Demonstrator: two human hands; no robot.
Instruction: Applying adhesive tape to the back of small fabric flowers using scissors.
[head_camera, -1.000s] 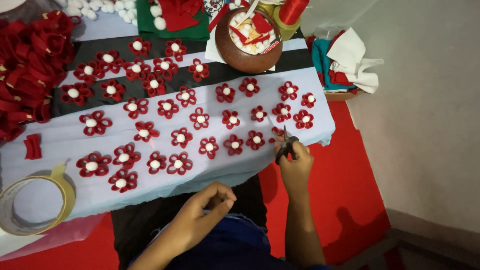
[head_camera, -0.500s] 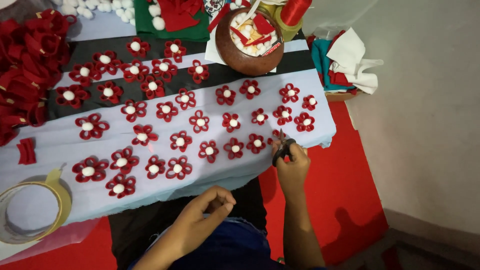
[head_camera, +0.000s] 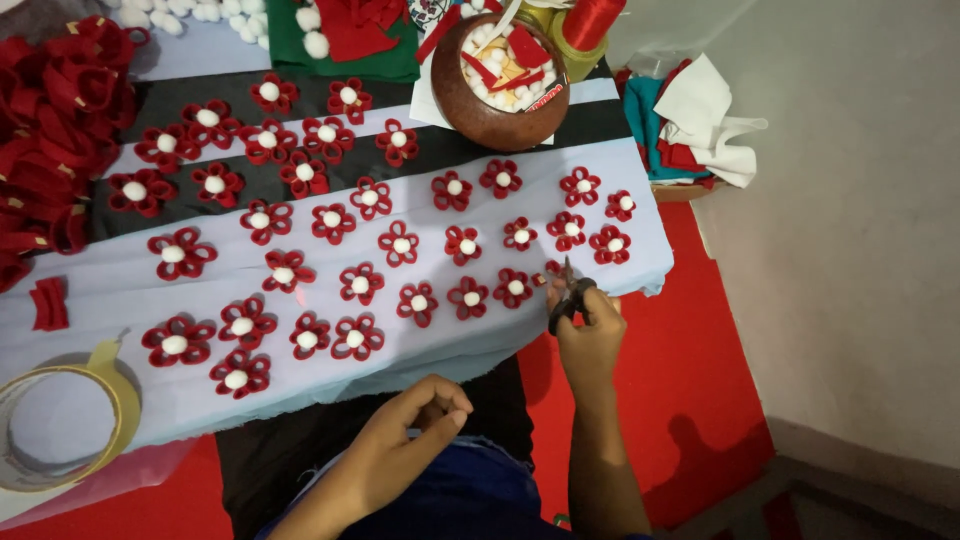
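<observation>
Scissors (head_camera: 568, 296) in right hand (head_camera: 590, 325), held at the near right edge of the pale cloth (head_camera: 120, 290), blades pointing up toward a small red scrap (head_camera: 541, 279) just beside the tips. Vs. the frames a sec. earlier, right hand and scissors sit at the same spot w/ little shift; the camera has merely drifted. Left hand (head_camera: 405, 440) remains low over the lap, fingers loosely curled, holding nothing that can be made out. Rows of red flowers (head_camera: 400, 243) w/ white centres lie unchanged on the cloth. Judged: work is paused at the cloth edge, no new flower added. Brown bowl (head_camera: 502, 80) of scraps stands at the far side; tape roll (head_camera: 70, 420) at near left.
</observation>
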